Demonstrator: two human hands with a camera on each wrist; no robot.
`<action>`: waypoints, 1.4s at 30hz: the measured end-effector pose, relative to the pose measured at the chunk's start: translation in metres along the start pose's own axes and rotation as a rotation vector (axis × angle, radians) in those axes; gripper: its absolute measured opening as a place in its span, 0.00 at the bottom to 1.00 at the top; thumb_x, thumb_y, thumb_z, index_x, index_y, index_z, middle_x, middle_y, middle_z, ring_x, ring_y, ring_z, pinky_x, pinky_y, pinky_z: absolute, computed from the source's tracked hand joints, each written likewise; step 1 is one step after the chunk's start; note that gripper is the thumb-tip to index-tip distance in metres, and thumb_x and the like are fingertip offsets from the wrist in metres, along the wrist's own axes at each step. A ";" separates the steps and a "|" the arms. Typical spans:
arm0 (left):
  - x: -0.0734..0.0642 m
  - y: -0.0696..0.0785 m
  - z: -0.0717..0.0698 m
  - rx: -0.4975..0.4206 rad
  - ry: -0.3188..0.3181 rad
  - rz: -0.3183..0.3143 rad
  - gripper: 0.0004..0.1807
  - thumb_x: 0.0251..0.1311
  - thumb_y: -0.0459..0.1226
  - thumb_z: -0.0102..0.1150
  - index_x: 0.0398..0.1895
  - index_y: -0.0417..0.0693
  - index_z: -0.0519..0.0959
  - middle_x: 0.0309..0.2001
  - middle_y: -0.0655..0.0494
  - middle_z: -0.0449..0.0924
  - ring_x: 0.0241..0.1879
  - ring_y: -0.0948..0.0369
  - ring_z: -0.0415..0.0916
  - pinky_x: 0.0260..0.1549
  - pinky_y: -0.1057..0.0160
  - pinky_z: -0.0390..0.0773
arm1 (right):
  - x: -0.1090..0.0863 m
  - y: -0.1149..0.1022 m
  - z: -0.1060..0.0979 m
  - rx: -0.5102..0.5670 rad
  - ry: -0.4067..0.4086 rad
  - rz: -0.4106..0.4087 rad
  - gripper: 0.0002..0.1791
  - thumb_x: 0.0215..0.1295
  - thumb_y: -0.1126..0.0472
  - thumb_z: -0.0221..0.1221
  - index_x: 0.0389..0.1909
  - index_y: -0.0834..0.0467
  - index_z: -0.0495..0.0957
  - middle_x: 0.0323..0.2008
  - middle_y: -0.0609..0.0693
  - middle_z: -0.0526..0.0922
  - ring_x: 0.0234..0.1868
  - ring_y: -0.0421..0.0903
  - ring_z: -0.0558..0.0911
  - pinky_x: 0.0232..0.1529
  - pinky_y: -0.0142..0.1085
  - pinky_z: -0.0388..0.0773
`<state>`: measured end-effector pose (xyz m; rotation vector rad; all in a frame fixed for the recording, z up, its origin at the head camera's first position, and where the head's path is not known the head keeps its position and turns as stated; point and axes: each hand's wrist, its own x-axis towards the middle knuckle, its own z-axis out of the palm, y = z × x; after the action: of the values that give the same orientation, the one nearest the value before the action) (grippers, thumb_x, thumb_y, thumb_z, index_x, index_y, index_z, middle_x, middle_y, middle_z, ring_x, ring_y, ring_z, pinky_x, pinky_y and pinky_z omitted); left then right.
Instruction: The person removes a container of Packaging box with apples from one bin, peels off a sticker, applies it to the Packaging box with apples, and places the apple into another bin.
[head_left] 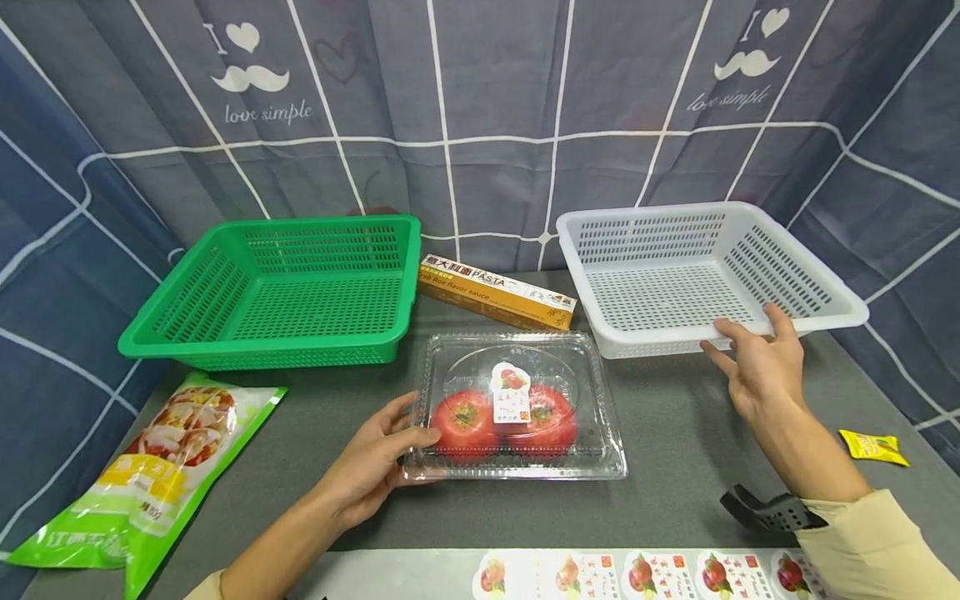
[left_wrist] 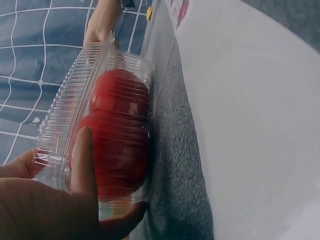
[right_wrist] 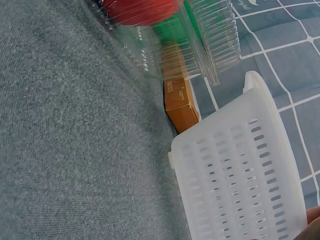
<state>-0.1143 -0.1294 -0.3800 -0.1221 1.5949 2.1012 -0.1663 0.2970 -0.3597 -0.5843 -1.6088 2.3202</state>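
My left hand [head_left: 378, 462] grips the left side of a clear plastic clamshell box [head_left: 600, 400], thumb on the lid's edge. Inside lie two red tomatoes [head_left: 467, 433], and a white sticker [head_left: 512, 400] with a tomato picture is on the lid. The left wrist view shows the box tilted, its ribbed side wall turned to the camera. Over at the right, my right hand [head_left: 768, 375] holds the front rim of a white plastic basket [head_left: 637, 342], fingers over the rim and thumb on the outer side. Nothing lies in that basket.
A green basket [head_left: 300, 358] stands at the back left, with a pasta box [head_left: 498, 292] between the baskets. A green food bag [head_left: 157, 467] lies front left, a small yellow packet [head_left: 873, 447] far right. A sticker strip [head_left: 420, 575] runs along the front; curtains hang behind.
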 end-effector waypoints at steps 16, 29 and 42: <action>-0.015 -0.002 0.001 -0.141 0.082 0.039 0.42 0.58 0.24 0.54 0.74 0.41 0.47 0.67 0.38 0.61 0.52 0.52 0.75 0.43 0.48 0.81 | 0.000 0.001 0.001 0.029 0.051 0.011 0.52 0.65 0.71 0.61 0.79 0.41 0.39 0.75 0.52 0.37 0.57 0.40 0.71 0.51 0.34 0.76; -0.024 0.041 0.029 -0.163 0.018 0.139 0.38 0.61 0.25 0.53 0.73 0.43 0.50 0.64 0.42 0.65 0.53 0.52 0.77 0.43 0.49 0.81 | 0.001 0.002 0.002 0.034 0.091 -0.006 0.48 0.67 0.72 0.58 0.79 0.43 0.42 0.69 0.52 0.34 0.52 0.40 0.71 0.46 0.32 0.78; 0.032 0.078 0.086 -0.272 0.037 0.190 0.40 0.62 0.27 0.56 0.76 0.46 0.52 0.68 0.49 0.61 0.65 0.51 0.64 0.42 0.46 0.80 | 0.002 0.002 0.001 0.081 0.113 -0.025 0.48 0.64 0.75 0.59 0.78 0.46 0.46 0.55 0.45 0.55 0.51 0.41 0.75 0.39 0.33 0.81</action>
<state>-0.1570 -0.0542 -0.2956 -0.1045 1.3795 2.4701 -0.1683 0.2962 -0.3618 -0.6603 -1.4562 2.2783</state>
